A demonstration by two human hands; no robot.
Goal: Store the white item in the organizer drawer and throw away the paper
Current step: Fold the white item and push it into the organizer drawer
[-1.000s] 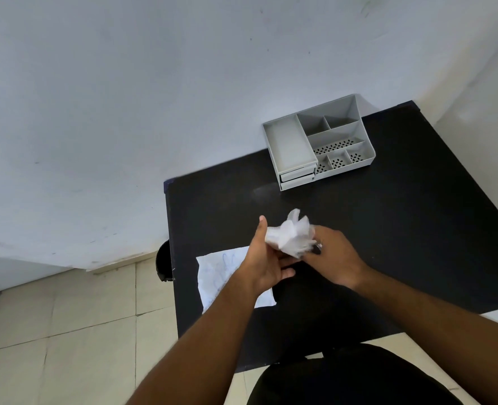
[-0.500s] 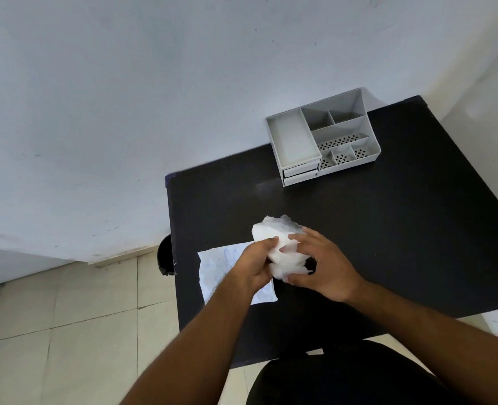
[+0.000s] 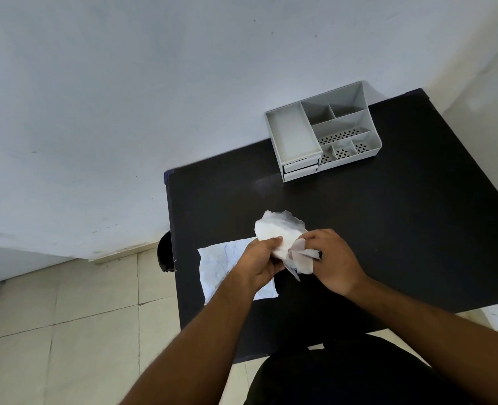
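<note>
Both hands hold a crumpled white paper (image 3: 280, 229) just above the black table (image 3: 388, 229). My left hand (image 3: 259, 261) grips its left side with the thumb on top. My right hand (image 3: 335, 258) pinches a torn flap (image 3: 302, 258) at its lower right. Anything wrapped inside the paper is hidden. A flat white sheet with blue scribbles (image 3: 221, 261) lies on the table under my left wrist. The grey organizer (image 3: 321, 130) stands at the table's far edge against the wall, with two small drawers (image 3: 300, 166) shut at its front left.
A dark round object (image 3: 164, 255) sits on the floor by the table's left edge. A pale wall runs behind the table. Beige floor tiles (image 3: 81, 317) spread to the left. My dark-clothed lap (image 3: 344, 375) fills the bottom of the view.
The crumpled paper has been turned and pulled open between my hands, which sank slightly toward the table. My right hand now pinches a loose flap at the paper's lower right.
</note>
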